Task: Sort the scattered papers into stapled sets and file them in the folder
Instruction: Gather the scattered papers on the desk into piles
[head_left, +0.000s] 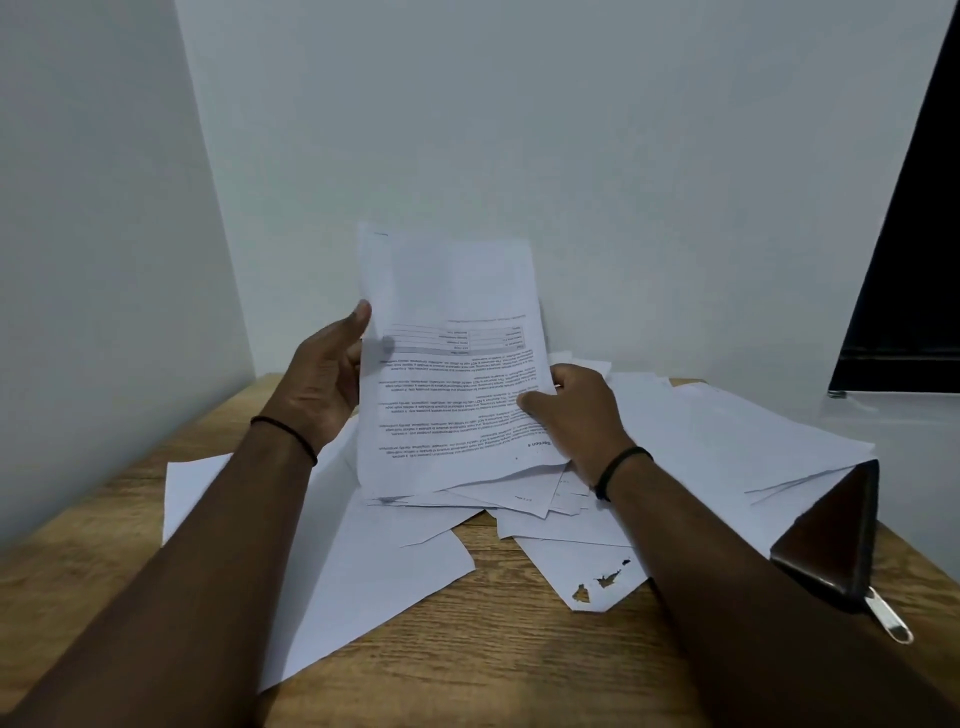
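Wooden table (498, 670), light oak grain, pushed into a corner of two plain white walls (519, 130). Dark panel (914, 249) at far right edge, maybe a window or screen, can't tell which.

Loose white sheets (374, 566) spread over most of the tabletop, overlapping, mostly blank side up. A thicker heap (727, 441) lies on the right side toward the back wall. One sheet (587, 577) near the front centre has small ragged holes torn along its lower edge. Dark folder (831, 535) at the right, partly under the heap's edge; its near corner sticks out with a metal zipper pull (891, 618) hanging off it onto the wood.

Both forearms reach in from the bottom and cover part of the sheets. Thin black band on each wrist.

Left hand (324, 384) grips the left edge of a raised bunch of papers (452, 364), thumb on the front face, fingers behind. Right hand (576, 410) pinches the same bunch at its right side, thumb on the printed face. The bunch stands nearly upright over the table's middle, bottom edge touching the sheets below.

Top page is printed, upside down to the camera: paragraphs, a small table, and a heading that reads "Section 4". Body text too small to read.
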